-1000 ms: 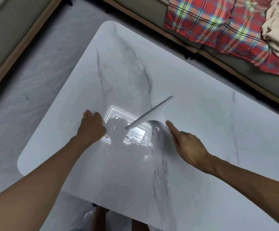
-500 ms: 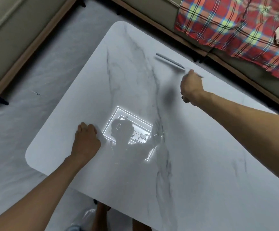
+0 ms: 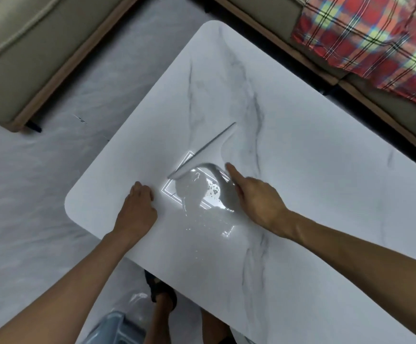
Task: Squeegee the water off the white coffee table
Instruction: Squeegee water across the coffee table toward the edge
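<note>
The white marble-veined coffee table [image 3: 301,170] fills the middle of the view. My right hand [image 3: 256,197] grips the handle of a white squeegee [image 3: 209,150], index finger stretched along it. Its blade lies diagonally on the tabletop at the far edge of a wet patch [image 3: 202,194], where water drops glint in a reflected ceiling light. My left hand [image 3: 137,207] rests on the table near its left corner, fingers curled down on the surface, holding nothing.
A beige sofa [image 3: 28,45] stands at the far left and another runs along the far right with a red plaid blanket [image 3: 365,36] on it. Pale marble floor [image 3: 28,219] surrounds the table. My foot [image 3: 162,294] shows below the near table edge.
My right hand has drawn the squeegee back from the table's far edge to the wet patch near me. The view shifted right. My left hand stayed put.
</note>
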`<state>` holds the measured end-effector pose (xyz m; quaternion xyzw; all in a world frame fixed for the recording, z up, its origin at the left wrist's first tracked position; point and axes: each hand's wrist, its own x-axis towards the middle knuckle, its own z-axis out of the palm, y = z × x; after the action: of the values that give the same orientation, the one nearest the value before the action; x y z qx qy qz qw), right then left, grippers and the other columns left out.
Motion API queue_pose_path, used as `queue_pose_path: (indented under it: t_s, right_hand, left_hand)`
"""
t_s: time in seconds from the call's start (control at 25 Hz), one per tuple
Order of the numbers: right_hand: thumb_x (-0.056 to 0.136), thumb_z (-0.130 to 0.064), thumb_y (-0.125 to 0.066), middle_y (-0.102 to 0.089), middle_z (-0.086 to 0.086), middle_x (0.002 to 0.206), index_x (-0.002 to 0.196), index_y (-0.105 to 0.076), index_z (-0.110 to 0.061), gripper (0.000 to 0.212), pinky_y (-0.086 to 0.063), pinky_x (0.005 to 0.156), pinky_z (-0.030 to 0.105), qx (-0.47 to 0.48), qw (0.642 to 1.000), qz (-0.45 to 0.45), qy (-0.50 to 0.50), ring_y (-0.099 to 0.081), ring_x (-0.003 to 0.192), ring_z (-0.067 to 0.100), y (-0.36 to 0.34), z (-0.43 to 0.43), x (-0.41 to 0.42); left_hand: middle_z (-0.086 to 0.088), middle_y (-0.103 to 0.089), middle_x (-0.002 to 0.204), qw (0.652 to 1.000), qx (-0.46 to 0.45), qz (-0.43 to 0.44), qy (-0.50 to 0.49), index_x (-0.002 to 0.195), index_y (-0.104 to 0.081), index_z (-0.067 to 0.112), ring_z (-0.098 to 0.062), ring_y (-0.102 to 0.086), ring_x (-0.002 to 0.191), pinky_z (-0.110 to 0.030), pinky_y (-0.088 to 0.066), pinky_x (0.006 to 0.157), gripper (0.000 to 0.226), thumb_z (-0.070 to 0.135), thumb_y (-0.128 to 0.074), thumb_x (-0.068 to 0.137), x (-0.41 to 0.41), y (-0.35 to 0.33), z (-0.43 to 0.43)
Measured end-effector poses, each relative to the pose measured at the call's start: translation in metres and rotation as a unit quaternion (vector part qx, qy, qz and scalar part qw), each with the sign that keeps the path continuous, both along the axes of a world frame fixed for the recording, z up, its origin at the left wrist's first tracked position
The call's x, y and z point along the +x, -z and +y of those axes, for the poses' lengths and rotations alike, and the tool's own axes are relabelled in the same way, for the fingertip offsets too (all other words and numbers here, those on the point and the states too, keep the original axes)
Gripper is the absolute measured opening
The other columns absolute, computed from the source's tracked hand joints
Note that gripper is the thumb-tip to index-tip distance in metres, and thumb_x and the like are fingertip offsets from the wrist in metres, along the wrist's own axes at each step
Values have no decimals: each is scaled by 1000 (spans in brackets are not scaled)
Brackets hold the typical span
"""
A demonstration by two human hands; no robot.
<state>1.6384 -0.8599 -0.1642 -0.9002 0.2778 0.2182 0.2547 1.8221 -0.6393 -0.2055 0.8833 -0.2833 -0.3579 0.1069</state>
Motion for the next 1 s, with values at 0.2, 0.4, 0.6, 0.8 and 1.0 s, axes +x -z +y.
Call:
queue_pose_path:
  t_s: [0.2, 0.4, 0.6, 0.8, 1.0]
  right_hand:
    - [99, -27, -37, -54, -3, 85, 150, -6, -47, 63, -50, 64, 38, -37, 997, 67, -30, -59, 71, 27, -24, 4, -105]
    - [100, -45, -23, -62, -6, 94, 146, -10, -51, 49, -51, 69, 38, -44, 998, 38, 19, -62, 81, 27, -55, 27, -120]
    - [102, -44, -26, -60, -5, 128, 150, -16, -40, 49, -46, 78, 34, 3, 990, -41, -136, -61, 106, 29, -40, 98, -19]
    - [104, -33, -30, -59, 6, 106, 151, -19, -37, 48, -42, 69, 35, 29, 964, -18, -265, -60, 87, 33, -3, 170, 57]
    - [103, -36, -29, -60, 1, 119, 148, -17, -47, 48, -49, 78, 37, 7, 983, -11, -185, -62, 102, 30, 2, 136, 9]
  left_hand:
    - [-6, -47, 98, 1000, 4, 30, 6, 96, -43, 11, -24, -47, 81, -31, -33, 67, 19, -1, -45, 82, -5, -1, 15]
    - [1, -52, 75, 998, 4, 54, -27, 98, -43, 18, -20, -53, 68, -29, -35, 52, 17, 8, -46, 85, -3, -9, 38]
    - [4, -53, 75, 993, -6, 2, -120, 97, -42, 20, -12, -50, 64, -27, -33, 49, 17, 9, -47, 85, 22, -13, 80]
    - [6, -51, 73, 990, 6, -7, -139, 98, -42, 21, -12, -51, 61, -26, -31, 47, 23, 4, -48, 83, 40, -2, 113]
    - [0, -51, 93, 998, -11, 26, -63, 95, -41, 19, -15, -50, 75, -23, -31, 52, 28, -3, -47, 78, 17, 5, 105]
